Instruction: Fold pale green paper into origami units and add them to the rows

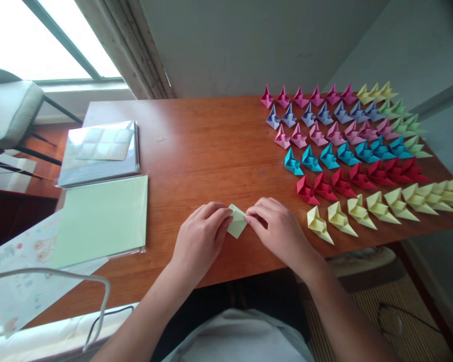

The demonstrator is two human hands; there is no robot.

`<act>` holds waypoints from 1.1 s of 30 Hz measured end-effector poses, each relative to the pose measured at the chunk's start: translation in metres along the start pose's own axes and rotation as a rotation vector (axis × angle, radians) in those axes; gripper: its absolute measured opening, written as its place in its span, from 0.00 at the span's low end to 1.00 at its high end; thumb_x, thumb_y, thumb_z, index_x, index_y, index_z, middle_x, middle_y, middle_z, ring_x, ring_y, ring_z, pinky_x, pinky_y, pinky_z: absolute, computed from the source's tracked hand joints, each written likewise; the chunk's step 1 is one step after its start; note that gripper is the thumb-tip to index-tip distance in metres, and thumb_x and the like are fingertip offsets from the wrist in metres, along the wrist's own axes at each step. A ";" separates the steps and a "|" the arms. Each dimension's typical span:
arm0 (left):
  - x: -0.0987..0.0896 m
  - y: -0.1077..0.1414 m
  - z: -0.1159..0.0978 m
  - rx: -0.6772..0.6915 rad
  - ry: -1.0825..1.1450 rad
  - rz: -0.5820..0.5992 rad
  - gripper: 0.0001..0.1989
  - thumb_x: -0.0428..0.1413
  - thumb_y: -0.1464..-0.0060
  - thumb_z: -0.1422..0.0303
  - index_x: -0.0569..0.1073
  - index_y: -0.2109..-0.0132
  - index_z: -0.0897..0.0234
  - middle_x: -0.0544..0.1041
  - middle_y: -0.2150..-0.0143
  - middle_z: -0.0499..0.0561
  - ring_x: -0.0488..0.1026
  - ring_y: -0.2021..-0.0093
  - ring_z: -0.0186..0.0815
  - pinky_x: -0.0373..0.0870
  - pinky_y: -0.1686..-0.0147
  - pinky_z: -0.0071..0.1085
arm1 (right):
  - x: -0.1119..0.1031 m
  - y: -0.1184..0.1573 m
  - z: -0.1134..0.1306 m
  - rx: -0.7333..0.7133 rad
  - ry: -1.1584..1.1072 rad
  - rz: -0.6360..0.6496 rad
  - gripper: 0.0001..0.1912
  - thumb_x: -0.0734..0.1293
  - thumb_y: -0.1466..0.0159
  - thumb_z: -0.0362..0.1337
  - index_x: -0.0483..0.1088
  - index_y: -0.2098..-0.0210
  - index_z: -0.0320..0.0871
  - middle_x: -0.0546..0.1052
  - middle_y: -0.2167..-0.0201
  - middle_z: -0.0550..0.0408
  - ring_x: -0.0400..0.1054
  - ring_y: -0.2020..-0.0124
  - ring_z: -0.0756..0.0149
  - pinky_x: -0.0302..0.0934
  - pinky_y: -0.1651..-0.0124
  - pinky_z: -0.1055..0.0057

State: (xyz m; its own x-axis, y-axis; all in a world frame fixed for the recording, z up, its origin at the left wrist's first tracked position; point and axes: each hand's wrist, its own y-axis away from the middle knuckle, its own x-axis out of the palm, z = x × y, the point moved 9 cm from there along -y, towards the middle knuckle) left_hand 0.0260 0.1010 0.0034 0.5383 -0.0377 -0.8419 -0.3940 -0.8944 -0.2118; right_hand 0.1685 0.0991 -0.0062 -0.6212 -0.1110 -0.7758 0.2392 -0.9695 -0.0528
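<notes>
In the head view, the left hand (202, 231) is pinching the left corner of a small pale green paper (237, 229) between its fingers (224, 213), and the right hand (275, 221) is gripping the right corner likewise. The paper is resting at or just above the worktop (196, 146), near its front edge. Rows of coloured paper figures (340, 154) are standing to the right; a green paper pack (103, 218) is lying left.

They're wearing a pale greyish-white top (241, 337), looking pretty plain and curving out softly below the grip. Left hand (206, 229) and right hand (277, 223) are going bare, forearms (154, 300) too, tapering toward slimmer wrists (181, 272).
</notes>
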 end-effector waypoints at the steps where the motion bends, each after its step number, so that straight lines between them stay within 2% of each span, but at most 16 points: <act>1: -0.001 0.000 0.000 -0.005 -0.013 -0.008 0.08 0.53 0.34 0.68 0.76 0.52 0.60 0.81 0.55 0.50 0.78 0.58 0.37 0.72 0.59 0.31 | 0.001 -0.001 0.001 0.012 0.030 0.012 0.07 0.66 0.32 0.31 0.72 0.67 0.44 0.75 0.66 0.54 0.69 0.60 0.61 0.61 0.55 0.66; 4: -0.002 0.000 0.001 -0.025 -0.033 -0.031 0.11 0.55 0.35 0.68 0.75 0.47 0.59 0.82 0.54 0.50 0.78 0.58 0.38 0.72 0.59 0.32 | 0.002 -0.004 0.003 0.045 0.123 0.042 0.09 0.65 0.31 0.32 0.70 0.69 0.44 0.75 0.67 0.54 0.69 0.60 0.61 0.59 0.58 0.66; 6: -0.002 -0.001 0.002 -0.037 -0.032 -0.038 0.11 0.56 0.36 0.68 0.75 0.47 0.60 0.82 0.54 0.50 0.79 0.58 0.39 0.73 0.59 0.32 | 0.001 -0.006 0.004 0.057 0.154 0.046 0.10 0.65 0.31 0.35 0.70 0.70 0.45 0.75 0.68 0.54 0.69 0.61 0.61 0.58 0.60 0.66; 14: -0.002 -0.002 0.003 -0.056 -0.024 -0.031 0.10 0.57 0.37 0.69 0.75 0.49 0.60 0.82 0.54 0.50 0.80 0.58 0.39 0.73 0.59 0.31 | 0.005 -0.011 0.005 0.089 -0.003 -0.016 0.07 0.68 0.32 0.37 0.71 0.68 0.46 0.76 0.68 0.56 0.70 0.62 0.64 0.60 0.59 0.69; 21: -0.003 -0.005 0.005 -0.130 -0.030 -0.001 0.13 0.57 0.37 0.70 0.74 0.46 0.57 0.82 0.52 0.48 0.80 0.61 0.35 0.71 0.65 0.28 | 0.007 -0.012 0.001 0.154 0.003 -0.062 0.05 0.69 0.34 0.36 0.72 0.68 0.46 0.77 0.70 0.58 0.70 0.65 0.64 0.59 0.61 0.69; 33: 0.000 -0.005 0.004 -0.153 0.006 -0.025 0.10 0.55 0.37 0.72 0.76 0.50 0.60 0.82 0.54 0.49 0.80 0.58 0.37 0.73 0.61 0.31 | 0.007 -0.012 0.002 0.207 0.021 -0.116 0.06 0.68 0.33 0.37 0.74 0.68 0.47 0.78 0.67 0.55 0.72 0.64 0.64 0.59 0.62 0.70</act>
State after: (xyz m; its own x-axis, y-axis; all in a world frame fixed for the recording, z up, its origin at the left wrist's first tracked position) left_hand 0.0247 0.1073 0.0027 0.5515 -0.0170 -0.8340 -0.2625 -0.9525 -0.1542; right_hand 0.1600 0.1095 -0.0094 -0.6197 0.0063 -0.7848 0.0076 -0.9999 -0.0141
